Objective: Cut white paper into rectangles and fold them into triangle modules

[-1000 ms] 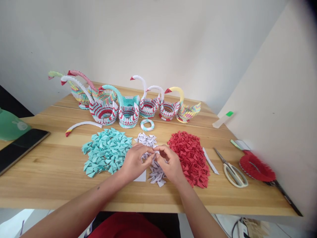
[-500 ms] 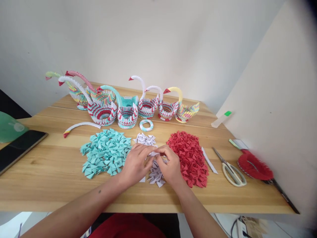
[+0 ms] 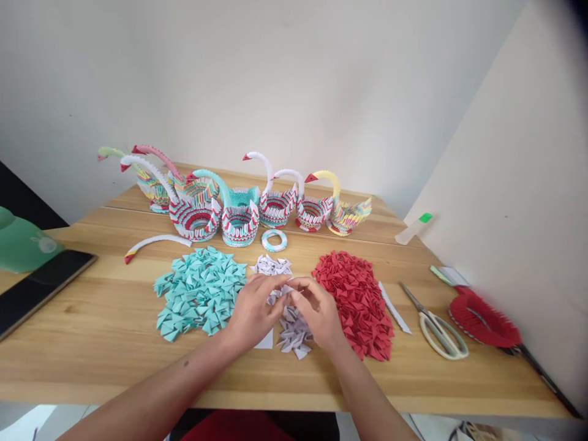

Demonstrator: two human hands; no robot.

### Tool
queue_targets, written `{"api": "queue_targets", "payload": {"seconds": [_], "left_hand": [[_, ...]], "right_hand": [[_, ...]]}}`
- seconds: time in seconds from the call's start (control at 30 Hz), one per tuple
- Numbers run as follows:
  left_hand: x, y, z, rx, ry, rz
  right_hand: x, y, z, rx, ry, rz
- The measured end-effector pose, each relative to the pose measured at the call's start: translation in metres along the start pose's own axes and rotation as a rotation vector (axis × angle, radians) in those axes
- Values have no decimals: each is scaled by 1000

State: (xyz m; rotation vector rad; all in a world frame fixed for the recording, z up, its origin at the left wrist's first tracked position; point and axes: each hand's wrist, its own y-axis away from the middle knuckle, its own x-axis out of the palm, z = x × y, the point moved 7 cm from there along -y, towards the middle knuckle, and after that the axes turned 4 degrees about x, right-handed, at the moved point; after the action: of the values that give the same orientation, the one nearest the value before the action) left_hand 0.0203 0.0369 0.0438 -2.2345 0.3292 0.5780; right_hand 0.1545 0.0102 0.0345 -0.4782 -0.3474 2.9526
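Observation:
My left hand [image 3: 255,309] and my right hand [image 3: 318,308] meet at the middle of the table, fingertips pinched on a small white paper piece [image 3: 286,289]. Its exact fold is partly hidden by my fingers. Below and behind my hands lie white folded paper triangles [image 3: 294,335], with more of them in a small heap farther back. A heap of turquoise paper triangles [image 3: 202,291] lies left of my left hand. To the right of my right hand is a heap of red paper triangles [image 3: 356,300]. A white paper sheet [image 3: 265,340] lies flat under my left wrist.
Several folded-paper swans [image 3: 195,217] stand in a row at the back. Before them lie a turquoise-and-white ring [image 3: 274,241] and a loose white neck [image 3: 158,239]. Scissors [image 3: 438,327] and a red paper piece [image 3: 482,318] lie right; a phone [image 3: 41,288] lies left.
The whole view has shifted slightly, so everything sits a little lower and mostly farther right. Both hands still hold the white paper piece, with small finger movements.

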Motion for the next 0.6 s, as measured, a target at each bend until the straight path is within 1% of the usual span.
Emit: {"api": "queue_targets", "payload": {"seconds": [0.07,0.13,0.2,0.27,0.43,0.5,0.6], "left_hand": [[2,1,11,-142,147,3],[7,3,20,-272,324,14],[11,3,24,-354,462,34],[13,3,26,-398,552,48],[14,2,30,-507,779,68],[17,2,32,-550,880,88],[18,2,34,-587,967,95]], "right_hand": [[1,-1,-1,38,-70,52],[2,-1,-2,53,-85,65],[2,-1,-4,55,-65,61],[2,-1,-4,14,-11,61],[3,2,11,-241,173,79],[3,3,14,-278,188,86],[2,3,16,-282,199,86]]}}
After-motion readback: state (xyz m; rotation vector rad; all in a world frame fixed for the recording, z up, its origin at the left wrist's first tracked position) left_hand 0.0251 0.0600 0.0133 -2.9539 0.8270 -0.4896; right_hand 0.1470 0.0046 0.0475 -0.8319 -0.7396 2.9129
